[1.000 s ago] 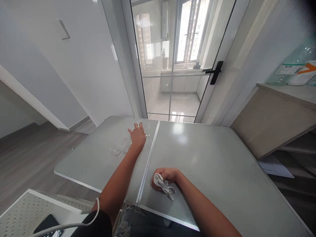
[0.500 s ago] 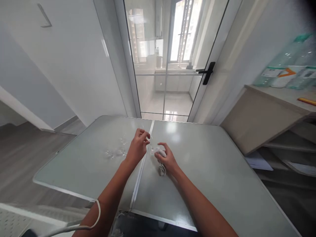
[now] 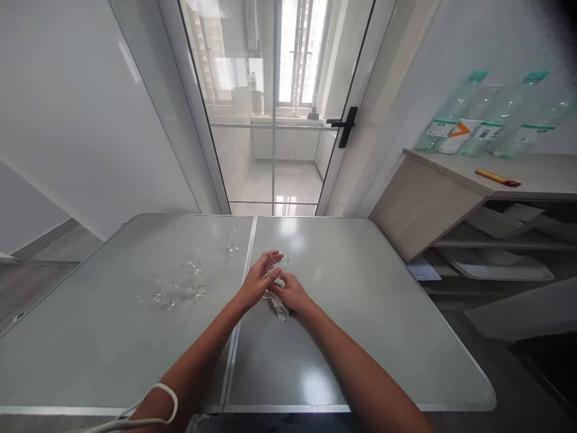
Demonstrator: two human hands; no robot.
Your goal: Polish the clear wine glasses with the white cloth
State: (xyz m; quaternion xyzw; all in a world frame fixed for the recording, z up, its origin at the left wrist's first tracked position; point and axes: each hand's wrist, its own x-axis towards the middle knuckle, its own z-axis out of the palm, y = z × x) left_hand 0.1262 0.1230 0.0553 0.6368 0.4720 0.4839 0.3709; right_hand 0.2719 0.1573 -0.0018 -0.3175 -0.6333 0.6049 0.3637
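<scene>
Now that left hand (image 3: 256, 284) and right hand (image 3: 294, 294) have met, left grasps a clear glass (image 3: 282, 261) and right clenches a white cloth (image 3: 280, 310) against it, closer to the surface's (image 3: 360, 288) far edge than its near one, so both are tied up on that glass.
</scene>
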